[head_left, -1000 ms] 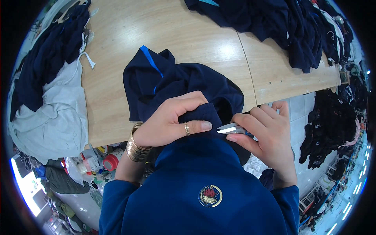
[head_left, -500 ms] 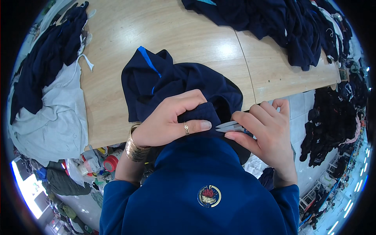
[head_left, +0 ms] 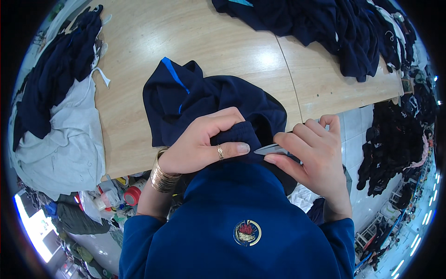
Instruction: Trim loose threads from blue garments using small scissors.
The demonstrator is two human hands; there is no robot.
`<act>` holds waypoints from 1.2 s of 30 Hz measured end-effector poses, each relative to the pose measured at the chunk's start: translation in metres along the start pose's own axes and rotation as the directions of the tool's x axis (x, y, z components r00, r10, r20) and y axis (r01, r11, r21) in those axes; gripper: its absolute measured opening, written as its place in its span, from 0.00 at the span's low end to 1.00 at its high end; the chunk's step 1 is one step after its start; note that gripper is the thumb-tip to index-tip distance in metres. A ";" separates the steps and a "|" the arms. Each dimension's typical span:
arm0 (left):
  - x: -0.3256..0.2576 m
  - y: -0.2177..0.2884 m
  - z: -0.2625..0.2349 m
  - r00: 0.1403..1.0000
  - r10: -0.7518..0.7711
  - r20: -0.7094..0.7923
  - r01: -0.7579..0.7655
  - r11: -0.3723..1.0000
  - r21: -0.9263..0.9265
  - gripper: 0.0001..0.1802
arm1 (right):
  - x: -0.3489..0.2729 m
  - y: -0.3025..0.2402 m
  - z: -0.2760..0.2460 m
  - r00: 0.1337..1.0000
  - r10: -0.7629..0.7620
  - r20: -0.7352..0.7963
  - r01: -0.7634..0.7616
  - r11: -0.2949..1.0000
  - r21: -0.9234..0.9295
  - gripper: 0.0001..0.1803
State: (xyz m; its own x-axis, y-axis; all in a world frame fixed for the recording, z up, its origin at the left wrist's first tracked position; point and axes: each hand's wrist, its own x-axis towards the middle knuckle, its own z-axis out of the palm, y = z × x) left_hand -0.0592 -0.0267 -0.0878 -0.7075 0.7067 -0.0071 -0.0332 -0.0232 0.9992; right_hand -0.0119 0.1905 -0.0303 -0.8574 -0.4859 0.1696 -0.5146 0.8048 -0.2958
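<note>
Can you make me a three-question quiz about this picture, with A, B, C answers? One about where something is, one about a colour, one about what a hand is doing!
1. Where does the navy garment lie?
A. on the wooden table
B. on a chair
C. in a box

2. What colour is the stripe on that garment?
A. red
B. bright blue
C. yellow

3. What is the left hand doing?
A. lying flat and empty
B. pinching a fold of the garment
C. holding a cup

Answers:
1 A, wood shows all around it.
2 B, a blue band runs along its upper edge.
3 B, its fingers close on bunched fabric, while the right hand brings a small metal tool up to it.
</note>
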 end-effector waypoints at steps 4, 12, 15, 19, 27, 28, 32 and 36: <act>0.000 0.002 0.000 1.000 -0.015 -0.019 0.015 1.000 0.022 0.11 | -0.001 0.002 0.001 1.000 0.027 -0.007 -0.027 1.000 -0.015 0.16; -0.002 -0.001 -0.001 0.999 0.009 -0.047 -0.010 1.000 -0.022 0.13 | -0.004 0.003 0.009 0.995 0.100 -0.027 -0.092 0.973 0.212 0.14; -0.002 -0.001 -0.001 0.999 0.015 -0.043 -0.017 0.999 -0.040 0.14 | -0.004 0.004 0.011 0.996 0.091 -0.021 -0.083 0.970 0.227 0.15; -0.001 -0.002 0.000 0.999 0.015 -0.044 -0.020 0.995 -0.096 0.14 | -0.003 0.003 0.012 0.995 0.094 -0.016 -0.087 0.963 0.255 0.14; -0.001 -0.004 0.000 0.999 0.022 -0.034 -0.025 0.995 -0.098 0.15 | -0.005 0.005 0.016 0.995 0.098 -0.035 -0.085 0.957 0.278 0.14; -0.001 -0.004 0.000 0.999 0.017 -0.035 -0.021 0.994 -0.110 0.15 | -0.005 0.005 0.015 0.995 0.098 -0.035 -0.085 0.957 0.278 0.14; -0.002 -0.004 0.000 1.000 0.011 -0.027 -0.014 0.993 -0.115 0.15 | -0.004 0.002 0.015 0.994 0.096 -0.050 -0.080 0.963 0.259 0.14; -0.002 -0.008 -0.005 1.000 0.025 -0.001 -0.025 0.995 -0.097 0.14 | -0.002 0.007 0.015 0.996 0.075 -0.045 -0.064 0.976 0.206 0.14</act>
State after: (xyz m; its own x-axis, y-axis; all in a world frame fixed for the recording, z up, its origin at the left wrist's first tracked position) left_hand -0.0608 -0.0311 -0.0964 -0.7090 0.7050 0.0179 -0.0838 -0.1095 0.9904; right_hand -0.0135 0.1918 -0.0470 -0.8931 -0.4080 0.1893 -0.4457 0.7468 -0.4936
